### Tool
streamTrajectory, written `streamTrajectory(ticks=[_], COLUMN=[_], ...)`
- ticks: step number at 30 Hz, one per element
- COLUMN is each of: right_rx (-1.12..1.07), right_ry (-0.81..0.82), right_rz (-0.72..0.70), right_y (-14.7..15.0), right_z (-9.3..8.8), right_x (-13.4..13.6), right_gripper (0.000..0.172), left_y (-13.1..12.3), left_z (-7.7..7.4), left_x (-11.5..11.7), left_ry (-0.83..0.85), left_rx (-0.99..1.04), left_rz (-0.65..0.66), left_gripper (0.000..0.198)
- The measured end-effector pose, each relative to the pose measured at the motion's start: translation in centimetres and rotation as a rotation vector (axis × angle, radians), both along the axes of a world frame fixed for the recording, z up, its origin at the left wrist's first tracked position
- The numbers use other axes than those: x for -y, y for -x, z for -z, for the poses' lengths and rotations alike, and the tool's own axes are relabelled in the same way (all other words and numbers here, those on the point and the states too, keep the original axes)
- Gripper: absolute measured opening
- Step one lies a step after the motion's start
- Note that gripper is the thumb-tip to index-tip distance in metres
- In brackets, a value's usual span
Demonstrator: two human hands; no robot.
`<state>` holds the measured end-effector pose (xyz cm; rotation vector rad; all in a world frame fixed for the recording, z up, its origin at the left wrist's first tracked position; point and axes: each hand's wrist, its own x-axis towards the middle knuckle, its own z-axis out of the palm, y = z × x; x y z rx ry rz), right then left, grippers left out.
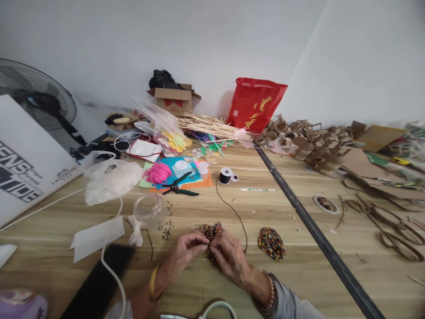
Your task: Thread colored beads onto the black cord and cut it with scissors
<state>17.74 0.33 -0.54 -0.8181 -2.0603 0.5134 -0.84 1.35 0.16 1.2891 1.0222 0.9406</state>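
My left hand [189, 248] and my right hand [230, 257] meet at the front middle of the table, thumbs and forefingers pinched close together. What lies between the fingertips is too small and covered to make out. Right behind and beneath the fingers is a bunch of small multicoloured beads [212, 228], partly hidden by both hands. A thin black cord [236, 213] curves from a black cord spool [226, 176] down to the table beside my right hand. To the right of that hand lies a coiled multicoloured bead string [271, 243].
Left are a clear jar [148, 208], white paper [96, 239] and a dark phone-like slab [99, 281]. Pliers [181, 186] and pink yarn [157, 173] lie farther back. Right, beyond a black strip [299, 208], are a dish of brown balls [325, 204] and woven baskets [318, 153].
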Motion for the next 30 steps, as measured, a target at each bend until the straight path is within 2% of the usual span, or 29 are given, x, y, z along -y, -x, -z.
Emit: streamTrajectory(ticks=[14,20,30], right_rx=[0.007,-0.013,-0.061], right_ry=[-0.008,0.0,0.0], right_rz=[-0.003,-0.003,-0.017], right_y=[-0.03,0.06,0.08], right_z=[-0.04,-0.27,-0.01], right_x=[0.02,0.12,-0.05], right_gripper=[0.013,0.015,0.009], left_y=[-0.04,-0.22,-0.18], left_z=[0.36,0.19,-0.34], left_x=[-0.06,-0.05,-0.09], left_ry=[0.018,0.089,0.079], left_rx=[-0.002,0.031,0.079], left_rz=[-0.012,-0.043,-0.044], left_gripper=[0.014,0.016,0.015])
